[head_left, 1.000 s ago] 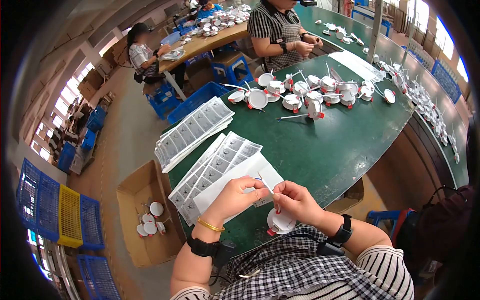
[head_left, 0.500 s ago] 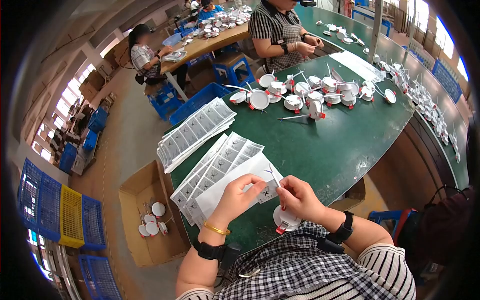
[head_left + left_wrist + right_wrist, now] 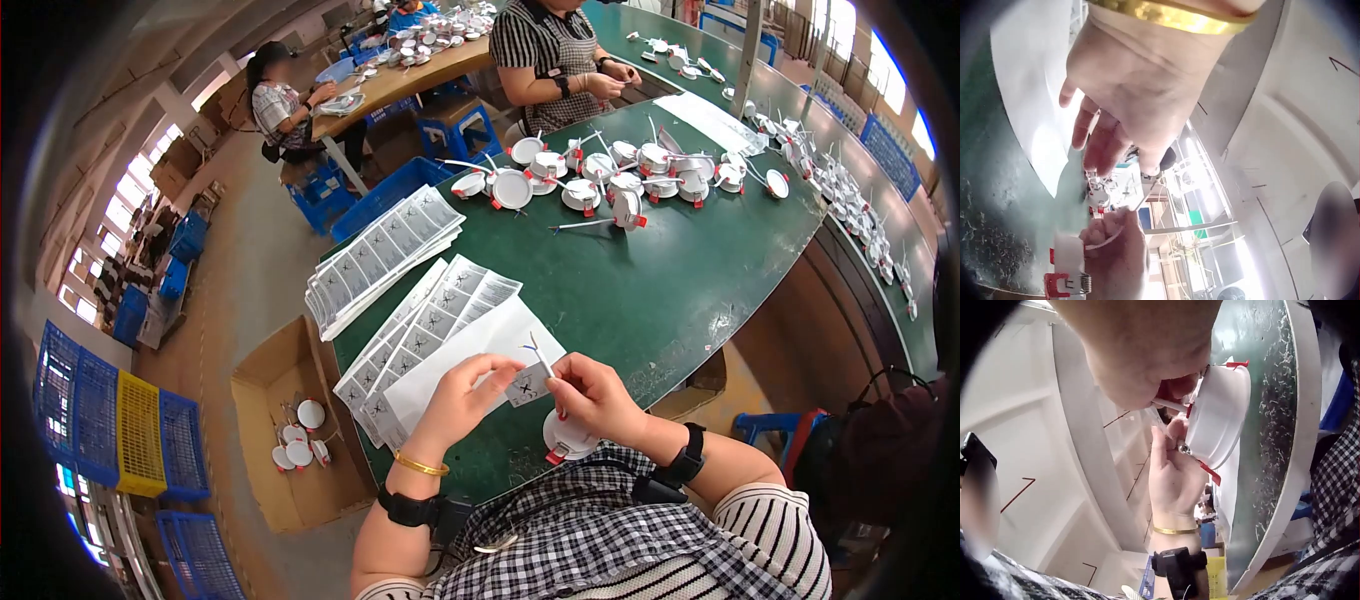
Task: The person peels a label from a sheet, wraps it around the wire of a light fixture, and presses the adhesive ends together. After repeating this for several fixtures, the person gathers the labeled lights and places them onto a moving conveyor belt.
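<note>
A white round downlight (image 3: 568, 436) with red clips hangs over the table's near edge, in front of the apron. Its white cable (image 3: 543, 360) rises to split, bare-ended wires. My right hand (image 3: 600, 398) pinches this cable between thumb and fingertips. A small printed label (image 3: 527, 386) stands out from the cable toward the left. My left hand (image 3: 470, 395) has its thumb and forefinger at the label's upper left edge and pinches it. The right wrist view shows the downlight (image 3: 1219, 419) side-on, beside the left hand (image 3: 1175, 481).
Label sheets (image 3: 435, 320) fan out beyond my left hand, with another stack (image 3: 385, 255) farther back. Many downlights (image 3: 600, 175) lie across the far table. A cardboard box (image 3: 285, 400) with several downlights stands on the floor at left. Another person (image 3: 550, 70) works opposite.
My left hand has drawn back left from the cable to the label's edge. The label now shows its printed face, and the cable end stands clear above the right hand.
</note>
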{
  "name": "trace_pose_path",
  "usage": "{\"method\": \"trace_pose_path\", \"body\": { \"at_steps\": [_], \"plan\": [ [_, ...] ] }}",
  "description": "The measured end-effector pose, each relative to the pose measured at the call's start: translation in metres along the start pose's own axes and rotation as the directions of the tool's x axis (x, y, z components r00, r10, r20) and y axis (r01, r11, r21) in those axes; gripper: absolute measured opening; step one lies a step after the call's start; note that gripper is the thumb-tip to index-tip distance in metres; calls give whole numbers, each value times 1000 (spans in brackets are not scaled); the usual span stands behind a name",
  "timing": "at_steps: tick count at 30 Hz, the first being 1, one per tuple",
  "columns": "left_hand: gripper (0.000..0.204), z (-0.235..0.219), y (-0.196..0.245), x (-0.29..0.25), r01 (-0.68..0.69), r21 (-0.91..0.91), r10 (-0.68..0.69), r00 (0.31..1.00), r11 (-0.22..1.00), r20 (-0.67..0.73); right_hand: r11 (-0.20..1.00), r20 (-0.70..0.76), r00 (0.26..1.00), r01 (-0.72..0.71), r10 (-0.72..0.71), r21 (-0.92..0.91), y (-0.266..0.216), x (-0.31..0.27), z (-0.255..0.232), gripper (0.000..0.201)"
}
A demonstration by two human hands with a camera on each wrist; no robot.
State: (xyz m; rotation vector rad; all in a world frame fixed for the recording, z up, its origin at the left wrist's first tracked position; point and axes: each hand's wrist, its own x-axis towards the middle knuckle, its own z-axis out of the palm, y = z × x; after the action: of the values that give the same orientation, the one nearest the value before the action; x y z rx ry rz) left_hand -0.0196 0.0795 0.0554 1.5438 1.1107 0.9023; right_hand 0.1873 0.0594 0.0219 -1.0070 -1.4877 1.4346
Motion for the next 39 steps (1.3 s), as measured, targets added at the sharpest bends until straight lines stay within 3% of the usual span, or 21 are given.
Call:
{"method": "trace_pose_path", "body": {
  "at_steps": [1, 3, 4, 6, 10, 13, 15, 19, 21, 22, 24, 31, 33, 34, 36, 39],
  "plan": [
    [21, 3, 6, 3, 3, -5, -3, 1000, 1000, -7, 1000, 8, 1000, -4, 4, -3, -1, -1, 1, 14],
    [21, 8, 13, 8, -150, 275, 129, 987, 950, 92, 999, 38, 999, 24, -22, -40, -2, 0, 4, 14],
    [21, 7, 10, 9, -150, 273, 130, 987, 950, 90, 999, 40, 999, 23, -21, -43, -3, 1, 3, 14],
    [21, 9, 1, 12, -278, 345, 249, 960, 897, 127, 997, 47, 999, 8, -5, -71, -1, -1, 2, 14],
    [19, 2, -1, 12, -220, 296, 173, 969, 929, 179, 1000, 88, 996, -10, 8, 24, -4, -2, 1, 13],
    [19, -1, -3, 8, -163, 242, 144, 985, 956, 96, 997, 110, 991, -73, 71, 21, -1, 1, -2, 12],
    [19, -5, -4, 7, 44, 125, -62, 987, 991, 149, 992, 94, 990, -110, 104, 60, 0, 3, -5, 15],
    [17, -10, 0, 11, -55, 325, -41, 958, 944, 284, 996, 166, 983, -87, 81, 32, -1, 3, -4, 14],
    [17, -12, -9, 14, -249, 381, 102, 925, 890, 366, 989, 195, 974, -128, 113, 68, -2, 3, -4, 14],
    [17, -13, -8, 14, -250, 381, 101, 923, 890, 371, 989, 190, 975, -129, 114, 71, -1, 3, -3, 14],
    [17, -14, -1, 13, -219, 365, 57, 913, 905, 404, 968, 221, 964, -187, 148, 167, 1, 2, -4, 14],
    [13, -17, -3, 12, -223, 251, 100, 900, 942, 424, 971, 209, 970, -159, 120, 179, -2, 1, -5, 15],
    [11, -18, 2, 10, 31, 137, -91, 884, 990, 459, 987, 230, 969, -119, 92, 106, -5, 1, -5, 15],
    [11, -19, -2, 10, 32, 136, -91, 884, 990, 459, 987, 231, 968, -121, 94, 106, -5, 1, -5, 15],
    [10, -20, -14, 12, -258, 272, 87, 854, 927, 513, 988, 248, 961, -141, 120, 68, -6, 1, -6, 17],
    [10, -19, -12, 9, -375, 303, 187, 843, 876, 505, 987, 268, 955, -148, 127, 58, -4, 2, -6, 17]
  ]
}}
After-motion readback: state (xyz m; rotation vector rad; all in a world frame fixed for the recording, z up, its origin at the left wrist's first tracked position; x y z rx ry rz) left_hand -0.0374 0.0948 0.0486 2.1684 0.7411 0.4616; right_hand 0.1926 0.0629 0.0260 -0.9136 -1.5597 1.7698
